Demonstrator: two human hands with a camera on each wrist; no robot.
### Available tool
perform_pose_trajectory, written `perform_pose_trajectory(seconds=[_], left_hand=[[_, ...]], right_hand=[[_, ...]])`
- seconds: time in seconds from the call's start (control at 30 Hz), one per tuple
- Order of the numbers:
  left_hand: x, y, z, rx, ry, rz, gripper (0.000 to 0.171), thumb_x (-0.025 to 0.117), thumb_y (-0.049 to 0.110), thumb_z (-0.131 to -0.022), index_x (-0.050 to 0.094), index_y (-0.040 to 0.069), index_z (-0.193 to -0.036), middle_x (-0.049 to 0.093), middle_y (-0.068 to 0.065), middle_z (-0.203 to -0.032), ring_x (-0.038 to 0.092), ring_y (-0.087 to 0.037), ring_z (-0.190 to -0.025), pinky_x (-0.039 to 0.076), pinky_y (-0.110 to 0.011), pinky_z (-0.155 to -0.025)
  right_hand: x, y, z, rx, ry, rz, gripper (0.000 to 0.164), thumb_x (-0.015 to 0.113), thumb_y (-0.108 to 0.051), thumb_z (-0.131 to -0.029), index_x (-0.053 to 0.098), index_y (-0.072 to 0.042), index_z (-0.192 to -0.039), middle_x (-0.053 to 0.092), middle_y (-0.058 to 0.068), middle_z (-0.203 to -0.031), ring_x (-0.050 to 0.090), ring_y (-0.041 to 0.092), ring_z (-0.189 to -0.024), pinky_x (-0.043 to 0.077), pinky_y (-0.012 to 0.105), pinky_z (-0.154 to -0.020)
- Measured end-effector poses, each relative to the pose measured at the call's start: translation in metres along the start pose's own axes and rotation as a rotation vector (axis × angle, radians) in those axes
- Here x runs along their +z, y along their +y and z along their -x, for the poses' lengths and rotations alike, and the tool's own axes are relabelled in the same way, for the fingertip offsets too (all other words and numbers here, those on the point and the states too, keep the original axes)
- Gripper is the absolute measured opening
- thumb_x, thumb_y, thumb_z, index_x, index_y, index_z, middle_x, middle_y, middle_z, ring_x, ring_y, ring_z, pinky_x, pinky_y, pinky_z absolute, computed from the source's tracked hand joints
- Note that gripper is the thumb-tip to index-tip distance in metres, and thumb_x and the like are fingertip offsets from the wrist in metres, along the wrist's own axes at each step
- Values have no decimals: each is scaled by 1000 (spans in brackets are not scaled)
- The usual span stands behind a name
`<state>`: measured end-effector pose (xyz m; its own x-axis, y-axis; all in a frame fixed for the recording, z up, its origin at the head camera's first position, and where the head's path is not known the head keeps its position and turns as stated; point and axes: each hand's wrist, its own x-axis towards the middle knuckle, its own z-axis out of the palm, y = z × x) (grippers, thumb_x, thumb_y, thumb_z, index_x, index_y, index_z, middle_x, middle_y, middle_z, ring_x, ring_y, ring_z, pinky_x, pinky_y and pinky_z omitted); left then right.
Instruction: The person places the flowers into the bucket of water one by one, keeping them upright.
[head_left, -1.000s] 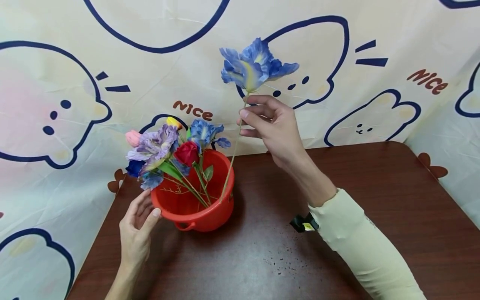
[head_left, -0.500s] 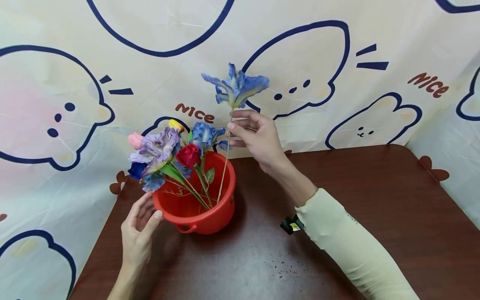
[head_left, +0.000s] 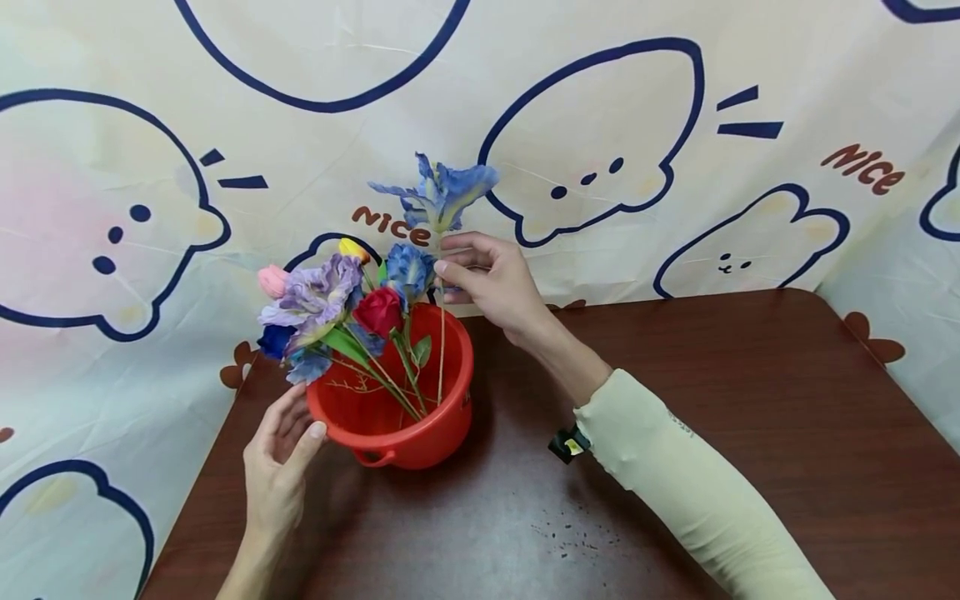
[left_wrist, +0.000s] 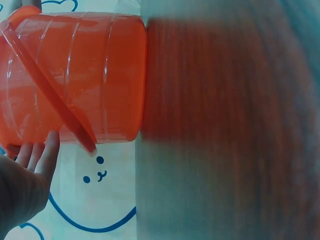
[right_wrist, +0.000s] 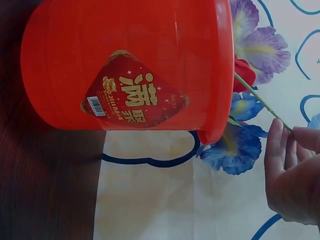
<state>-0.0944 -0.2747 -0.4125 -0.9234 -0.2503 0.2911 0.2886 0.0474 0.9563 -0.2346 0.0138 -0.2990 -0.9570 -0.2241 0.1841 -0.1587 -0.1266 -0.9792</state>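
My right hand (head_left: 495,283) pinches the thin green stem of a blue artificial flower (head_left: 438,196) between thumb and fingertips, just below the bloom. The stem's lower end reaches down inside a red bucket (head_left: 423,446), and the right wrist view shows the stem (right_wrist: 260,99) crossing the rim. My left hand (head_left: 273,471) rests against the bucket's left side with fairly straight fingers; the left wrist view shows its fingers (left_wrist: 47,157) at the wall. Inside the bucket lean a purple flower (head_left: 311,296), a red rose (head_left: 378,311), another blue flower (head_left: 408,271) and several others.
The bucket stands on a dark brown table (head_left: 675,367), towards its left. Small dark specks (head_left: 573,537) lie near the front. Behind hangs a cream cloth (head_left: 585,100) with cartoon prints. A black strap (head_left: 567,444) shows at the right wrist.
My right hand has moved left and down with the blue flower, bringing the bloom above the other flowers and its stem nearly upright in the bucket. My left hand has stayed at the bucket.
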Motion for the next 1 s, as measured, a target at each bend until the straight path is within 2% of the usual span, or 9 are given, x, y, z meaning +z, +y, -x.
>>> perform_pose_trajectory(seconds=[0.07,0.2,0.3,0.4,0.5,0.63,0.73,0.9,1.0], left_hand=[[0,0,0,2,2,-1,53,59,-12,-100,54,-2,-152,72,-5,-130,73,-12,-111,64,-20,-85],[0,0,0,4,4,2,53,59,-13,-100,54,-2,-152,72,-5,-130,73,-12,-111,64,-20,-85],[0,0,0,5,3,4,53,59,-13,-100,54,-3,-152,72,-5,-129,73,-12,-111,64,-20,-85],[0,1,0,5,4,1,54,59,-13,-100,54,-3,-152,72,-5,-129,73,-12,-111,64,-20,-85],[0,1,0,2,6,-8,54,59,-12,-100,54,-2,-152,72,-4,-130,73,-12,-112,64,-20,-85],[0,1,1,-3,7,-10,54,59,-13,-100,54,-2,-152,72,-4,-130,74,-11,-111,64,-20,-84],[1,1,1,-3,4,-6,54,59,-13,-100,54,-2,-152,72,-4,-129,74,-12,-111,64,-20,-84],[1,1,1,-1,-3,-5,54,59,-13,-100,53,-2,-152,72,-5,-130,74,-12,-111,64,-20,-84],[0,1,1,-5,-2,-7,54,59,-12,-100,53,-2,-153,72,-5,-130,73,-12,-112,64,-20,-85]], right_hand=[[2,0,-2,6,-14,7,36,72,-5,-102,69,-1,-137,75,18,-113,77,24,-90,67,31,-75],[5,3,-5,18,-37,39,34,72,-6,-102,69,-1,-136,75,17,-110,78,38,-101,68,34,-78],[7,4,-6,32,-43,65,33,73,-8,-102,71,-3,-134,76,17,-108,79,36,-94,68,42,-81],[8,6,-7,42,-54,78,32,73,-9,-102,71,-4,-133,77,17,-107,79,23,-80,67,48,-84],[11,9,-7,42,-75,86,32,72,-7,-102,70,-1,-134,76,18,-107,76,16,-79,68,44,-81],[14,13,-7,34,-108,115,32,71,-3,-102,70,2,-133,76,19,-108,73,16,-85,68,34,-76],[16,16,-7,23,-119,143,30,70,-2,-102,71,1,-131,77,19,-108,74,22,-87,68,33,-75],[18,22,-8,30,-120,146,29,70,-1,-102,72,0,-131,78,20,-108,76,43,-100,68,33,-75],[18,24,-9,42,-124,148,28,70,-2,-102,72,-1,-130,78,20,-108,75,48,-104,68,32,-75]])
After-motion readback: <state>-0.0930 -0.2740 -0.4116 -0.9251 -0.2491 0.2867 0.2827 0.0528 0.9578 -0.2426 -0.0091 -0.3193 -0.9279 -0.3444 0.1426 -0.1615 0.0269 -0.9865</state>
